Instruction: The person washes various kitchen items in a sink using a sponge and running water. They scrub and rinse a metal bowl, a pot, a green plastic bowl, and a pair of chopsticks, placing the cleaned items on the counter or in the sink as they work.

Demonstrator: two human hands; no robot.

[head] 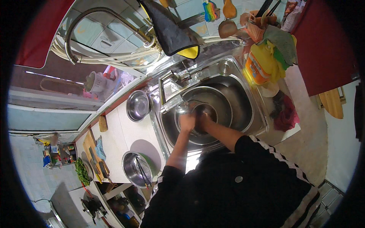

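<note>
Both my hands are low in a stainless steel sink (247,114), over a wide metal basin (226,99) with a smaller round metal vessel (214,109) inside it. My left hand (187,122) is at the small vessel's left edge, right under the faucet head (172,104); its fingers blur in the water there. My right hand (204,121) reaches into the small vessel, and its fingers are in shadow. Whether either hand grips the vessel or something in it cannot be made out.
Left of the sink stand an empty metal bowl (137,106) and a metal bowl with chopsticks (134,168). Farther left lies a wooden cutting board with knives (90,146). A yellow-orange detergent bottle (255,68) with gloves and a dark red cloth (286,114) are right of the sink. A curved tap (99,10) rises behind.
</note>
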